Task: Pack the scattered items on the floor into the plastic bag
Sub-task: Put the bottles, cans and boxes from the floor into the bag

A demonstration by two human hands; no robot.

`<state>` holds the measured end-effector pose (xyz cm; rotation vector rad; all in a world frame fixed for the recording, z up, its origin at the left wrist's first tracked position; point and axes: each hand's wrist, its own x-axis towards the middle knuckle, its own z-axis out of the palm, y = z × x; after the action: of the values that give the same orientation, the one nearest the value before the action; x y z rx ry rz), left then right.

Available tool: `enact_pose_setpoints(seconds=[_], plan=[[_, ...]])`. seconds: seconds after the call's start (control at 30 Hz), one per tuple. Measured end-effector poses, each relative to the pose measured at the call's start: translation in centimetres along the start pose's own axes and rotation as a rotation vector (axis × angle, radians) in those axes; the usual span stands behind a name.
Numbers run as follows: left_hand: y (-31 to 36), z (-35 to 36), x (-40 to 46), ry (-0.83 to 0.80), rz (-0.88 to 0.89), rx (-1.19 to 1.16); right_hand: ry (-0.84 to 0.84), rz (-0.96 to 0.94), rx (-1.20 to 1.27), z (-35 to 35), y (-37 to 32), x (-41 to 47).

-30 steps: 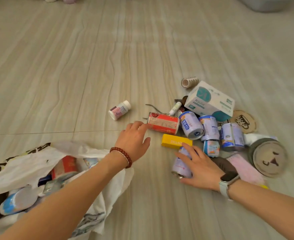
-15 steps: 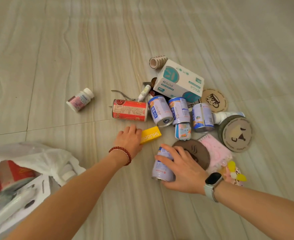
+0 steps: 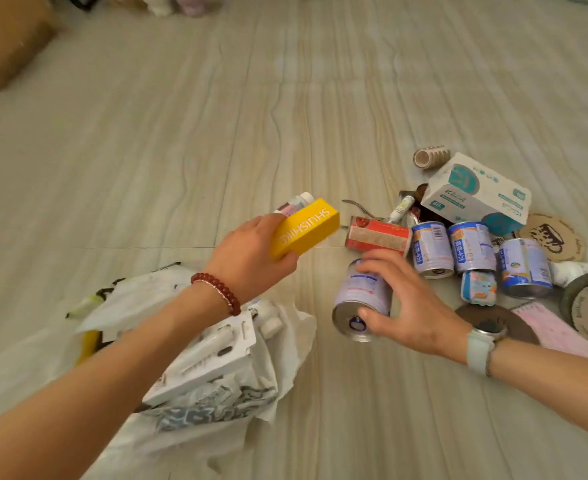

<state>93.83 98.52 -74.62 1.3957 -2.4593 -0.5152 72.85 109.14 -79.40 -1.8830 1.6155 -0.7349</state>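
A: Now that both hands have lifted off the floor, what do they hold?

B: Left hand grips the yellow box; right hand clasps a can, both above the plastic bag, ready to drop in.

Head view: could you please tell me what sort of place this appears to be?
Probably a room in a home: a tiled floor with wood-grain streaks, a cardboard box against the far edge, and household goods such as cans and a mask box scattered beside a plastic bag.
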Motion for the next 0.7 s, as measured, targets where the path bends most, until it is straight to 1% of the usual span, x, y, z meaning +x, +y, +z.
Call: enact_pose_setpoints(seconds=[0.07, 0.13, 0.2, 0.27, 0.37, 0.4, 0.43, 0.5, 0.53, 0.63, 0.7], plan=[[-3.1, -2.0, -2.3, 0.053, -0.121, -0.047, 0.05, -0.081, 0.072, 0.9, -2.8, 2.2], [-5.9, -3.7, -5.3, 0.049, -0.231, -0.089, 0.07, -0.197, 0.116, 2.1, -5.7, 4.1], [-8.7, -4.9, -8.8, -0.008, -0.304, -0.1, 0.026, -0.317, 0.162, 3.4, -8.3, 5.3], [-11.2, -5.4, -12.2, -0.125, -0.356, -0.049, -0.08, -0.431, 0.15, 4.9, -10.5, 5.9], [-13.5, -4.6, -16.2, -0.381, -0.388, 0.077, -0.245, -0.653, -0.053, 8.1, -12.2, 6.2], [-14.1, -4.0, -17.0, -0.421, -0.363, 0.13, -0.294, -0.721, -0.154, 9.3, -12.3, 6.3], [-14.6, -3.5, -17.7, -0.426, -0.348, 0.185, -0.349, -0.759, -0.255, 10.6, -12.1, 6.4], [-15.4, -3.0, -18.3, -0.386, -0.334, 0.302, -0.455, -0.766, -0.435, 12.5, -11.4, 6.9], [-16.0, -2.8, -18.6, -0.366, -0.297, 0.353, -0.48, -0.767, -0.508, 13.2, -11.0, 7.5], [-17.3, -2.1, -19.1, -0.344, -0.223, 0.542, -0.494, -0.789, -0.645, 13.9, -10.3, 9.7], [-17.4, -1.7, -19.3, -0.338, -0.22, 0.575, -0.464, -0.844, -0.681, 14.1, -10.2, 11.2]])
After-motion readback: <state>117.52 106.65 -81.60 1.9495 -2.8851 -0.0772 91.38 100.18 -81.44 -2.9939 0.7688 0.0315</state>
